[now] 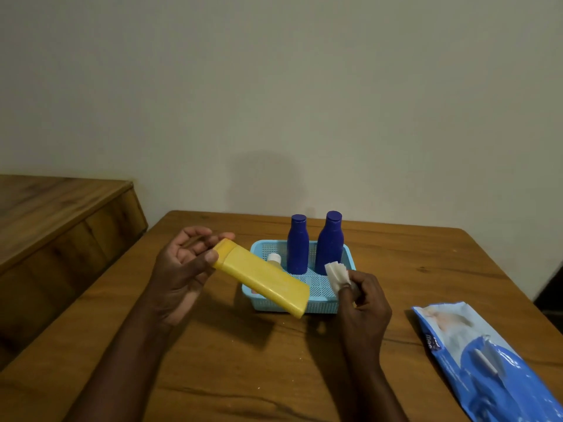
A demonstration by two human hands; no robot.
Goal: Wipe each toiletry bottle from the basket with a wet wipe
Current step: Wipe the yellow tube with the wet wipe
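My left hand [185, 266] holds a flat yellow bottle [263, 277] by its cap end, between thumb and fingertips. The bottle slants down to the right, over the front of a light blue mesh basket [323, 304]. My right hand [362, 303] pinches a folded white wet wipe [336, 274] just right of the bottle's lower end, apart from it. Two dark blue bottles [298, 245] [329, 243] stand upright at the back of the basket. A small white-capped bottle [274, 257] lies in the basket, mostly hidden behind the yellow one.
A blue pack of wet wipes [487, 360] lies on the wooden table [243, 376] at the right front. A wooden cabinet [54, 214] stands to the left of the table. A plain wall rises behind the table's far edge.
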